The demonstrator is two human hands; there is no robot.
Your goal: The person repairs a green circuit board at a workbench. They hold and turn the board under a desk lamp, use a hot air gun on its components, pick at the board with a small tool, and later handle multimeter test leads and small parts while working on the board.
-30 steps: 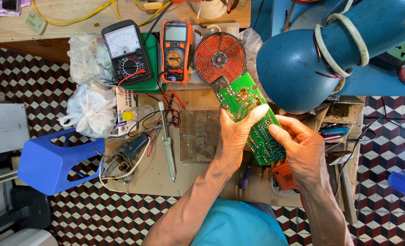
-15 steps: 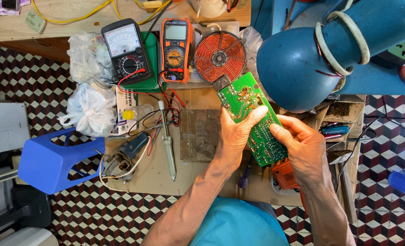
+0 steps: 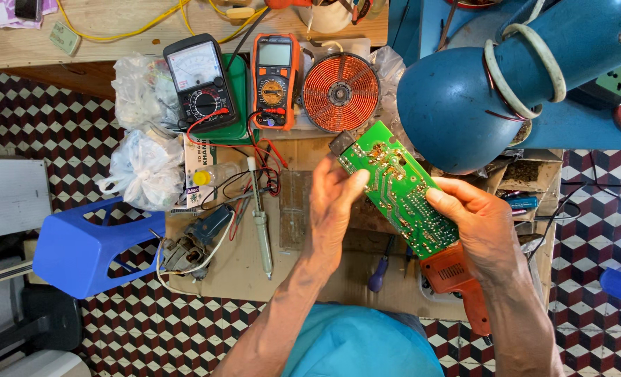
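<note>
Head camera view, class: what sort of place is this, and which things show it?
Probably an electronics repair bench: two multimeters, a soldering iron and a copper coil, with both hands holding a green circuit board.

Orange digital multimeter up top: black analog meter just left of it, copper induction coil just right, soldering iron below, blue stool far lower-left

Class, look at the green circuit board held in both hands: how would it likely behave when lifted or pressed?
The green circuit board probably stays stiff: it spans flat between the left hand and right hand. It seems light, held at its edges. Its solder side likely scratches or cracks if flexed.
</note>
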